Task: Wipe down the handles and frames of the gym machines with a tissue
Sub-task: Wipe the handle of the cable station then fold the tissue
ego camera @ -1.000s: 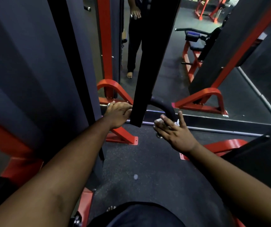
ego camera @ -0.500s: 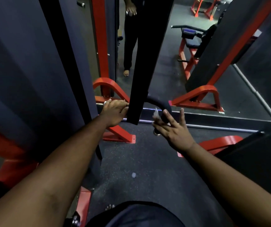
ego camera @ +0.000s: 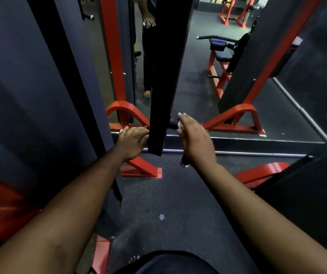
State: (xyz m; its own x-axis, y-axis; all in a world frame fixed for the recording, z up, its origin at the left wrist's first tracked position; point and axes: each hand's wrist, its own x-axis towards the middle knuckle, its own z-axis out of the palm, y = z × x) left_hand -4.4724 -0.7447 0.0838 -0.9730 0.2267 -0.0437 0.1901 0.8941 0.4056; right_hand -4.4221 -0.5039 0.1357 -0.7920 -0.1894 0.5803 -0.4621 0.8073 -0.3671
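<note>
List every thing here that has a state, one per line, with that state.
left hand: grips the left end of the handle bar.
right hand: wrapped over the bar's right grip, fingers curled round it.
tissue: white, pinched under the right hand's fingers against the grip.
handle bar: held at both ends, chrome end cap showing below the right hand.
black upright: hangs between both hands.

Dim gym rm: dark speckled rubber floor (ego camera: 178, 198), wall mirror (ego camera: 198, 80) ahead.

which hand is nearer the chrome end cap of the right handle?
Right. The right hand wraps the black handle with a tissue, just above the chrome end cap. The left hand grips the other handle, across the black upright.
</note>
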